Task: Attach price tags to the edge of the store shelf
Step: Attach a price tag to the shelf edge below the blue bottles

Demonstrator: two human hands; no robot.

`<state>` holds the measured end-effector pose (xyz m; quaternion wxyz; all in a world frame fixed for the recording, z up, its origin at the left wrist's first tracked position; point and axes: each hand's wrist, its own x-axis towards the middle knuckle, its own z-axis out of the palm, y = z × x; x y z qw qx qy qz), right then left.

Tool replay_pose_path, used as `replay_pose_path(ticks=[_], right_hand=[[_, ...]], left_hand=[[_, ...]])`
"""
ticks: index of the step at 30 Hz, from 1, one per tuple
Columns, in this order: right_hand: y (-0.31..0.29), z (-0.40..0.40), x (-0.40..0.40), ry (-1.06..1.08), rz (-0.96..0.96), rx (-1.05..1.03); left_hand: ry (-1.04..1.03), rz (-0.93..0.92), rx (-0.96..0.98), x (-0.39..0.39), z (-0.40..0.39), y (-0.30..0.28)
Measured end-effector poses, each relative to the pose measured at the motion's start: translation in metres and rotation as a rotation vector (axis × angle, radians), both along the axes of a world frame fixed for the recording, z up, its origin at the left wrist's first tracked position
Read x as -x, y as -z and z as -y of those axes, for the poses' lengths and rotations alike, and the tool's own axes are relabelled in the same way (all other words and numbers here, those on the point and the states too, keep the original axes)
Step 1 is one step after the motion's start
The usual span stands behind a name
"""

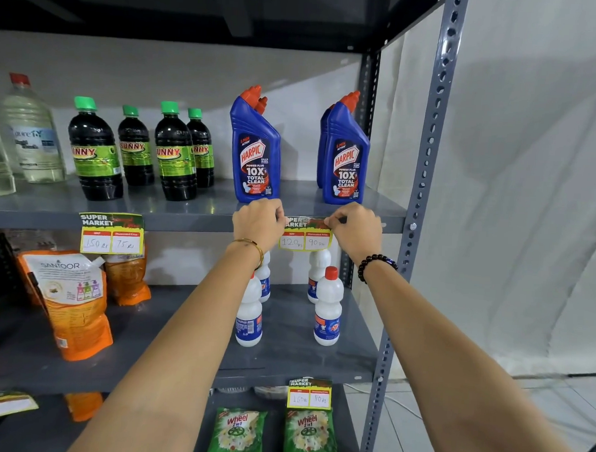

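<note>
Grey metal shelving (187, 217) is backed by a white sheet. A price tag (305, 238) marked 120 and 90 is held against the front edge of the upper shelf, pinched at its top corners by the left hand (258, 223) and the right hand (356, 228), both closed on it. Two blue cleaner bottles (255, 148) are stood just above, and white bottles (328, 309) below. Another tag (112, 233) is already fixed further left.

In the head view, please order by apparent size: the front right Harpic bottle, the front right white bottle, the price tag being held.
1. Harpic bottle
2. White bottle
3. Price tag, partly covered by both hands
</note>
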<state>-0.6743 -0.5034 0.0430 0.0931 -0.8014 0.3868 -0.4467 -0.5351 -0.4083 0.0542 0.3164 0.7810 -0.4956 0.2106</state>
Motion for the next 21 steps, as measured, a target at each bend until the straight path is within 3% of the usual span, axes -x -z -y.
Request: replay_pose_path(ticks=[12, 21], right_hand=[[-0.001, -0.01, -0.009, 0.06, 0.066, -0.038], [0.004, -0.004, -0.018, 0.1, -0.041, 0.02]], left_hand=[[-0.02, -0.046, -0.014, 0.004, 0.0, -0.002], [-0.078, -0.041, -0.047, 0.011, 0.008, -0.001]])
